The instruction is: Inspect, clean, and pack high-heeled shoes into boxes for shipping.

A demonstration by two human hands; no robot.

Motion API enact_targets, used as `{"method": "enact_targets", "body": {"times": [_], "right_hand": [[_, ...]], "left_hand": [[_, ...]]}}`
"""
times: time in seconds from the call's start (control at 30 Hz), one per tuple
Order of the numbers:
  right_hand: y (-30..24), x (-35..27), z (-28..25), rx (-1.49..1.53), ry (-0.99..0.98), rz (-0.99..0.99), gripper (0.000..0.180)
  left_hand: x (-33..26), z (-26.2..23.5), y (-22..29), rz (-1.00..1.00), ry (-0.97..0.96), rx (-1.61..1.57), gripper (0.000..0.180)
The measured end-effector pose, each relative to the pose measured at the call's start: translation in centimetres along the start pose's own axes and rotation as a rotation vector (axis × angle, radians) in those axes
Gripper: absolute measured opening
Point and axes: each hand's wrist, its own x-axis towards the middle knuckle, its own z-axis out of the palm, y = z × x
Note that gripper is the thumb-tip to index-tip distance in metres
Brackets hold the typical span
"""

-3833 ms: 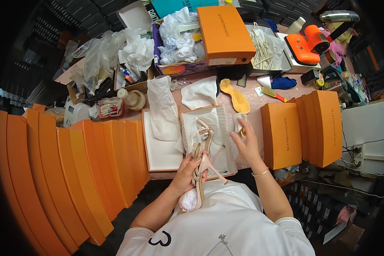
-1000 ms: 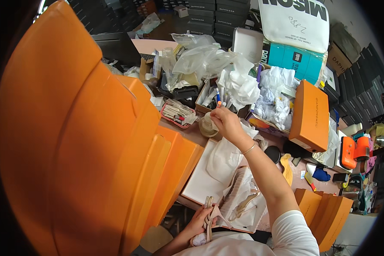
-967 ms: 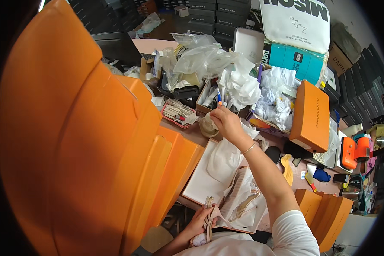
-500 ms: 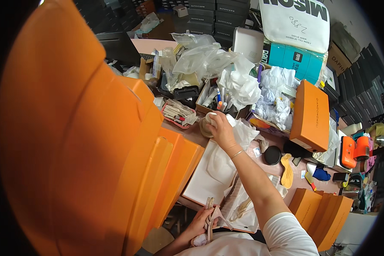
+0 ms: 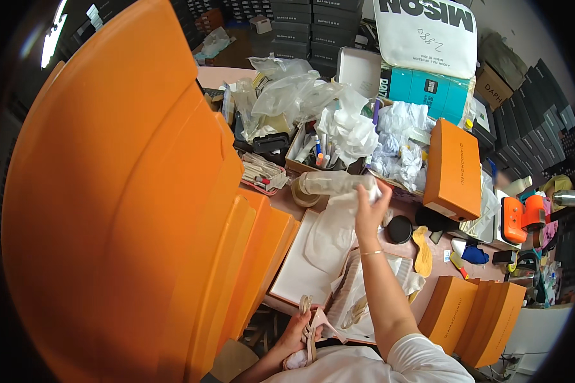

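Low at the front, my left hand [image 5: 294,333] is closed around a pale pink strappy sandal [image 5: 311,338]. Out over the table, my right hand [image 5: 372,210] grips the white top end of a clear plastic bottle [image 5: 329,183], which is tilted nearly flat. The bottle's base points left, just above a round tan roll [image 5: 305,193]. Below the bottle is an open white shoebox [image 5: 297,262] with white tissue paper [image 5: 331,239] across it. A second sandal [image 5: 356,313] lies on white wrapping beside my right forearm.
Large orange boxes [image 5: 115,191] tower along the left. Farther back stand a pen box [image 5: 294,156], crumpled plastic and paper [image 5: 348,124], and an upright orange shoebox [image 5: 453,169]. On the right are a round black tin [image 5: 400,230], a yellow insole [image 5: 422,252] and orange boxes [image 5: 450,313].
My right hand has moved right from above the tan roll, and the clear bottle now shows lengthwise in its grip. My left hand still holds the sandal. The view has shifted slightly.
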Motion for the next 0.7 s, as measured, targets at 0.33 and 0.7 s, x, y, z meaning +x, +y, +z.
{"method": "enact_targets", "body": {"times": [0.33, 0.7], "right_hand": [[0.2, 0.9, 5.9, -0.453, -0.511, -0.352, 0.02], [-13.8, -17.6, -18.0, -0.278, -0.577, 0.283, 0.015]], "left_hand": [[-0.8, 2.1, 2.8, -0.135, -0.055, 0.257, 0.036], [1.5, 5.3, 1.1, -0.065, 0.058, 0.384, 0.03]]}}
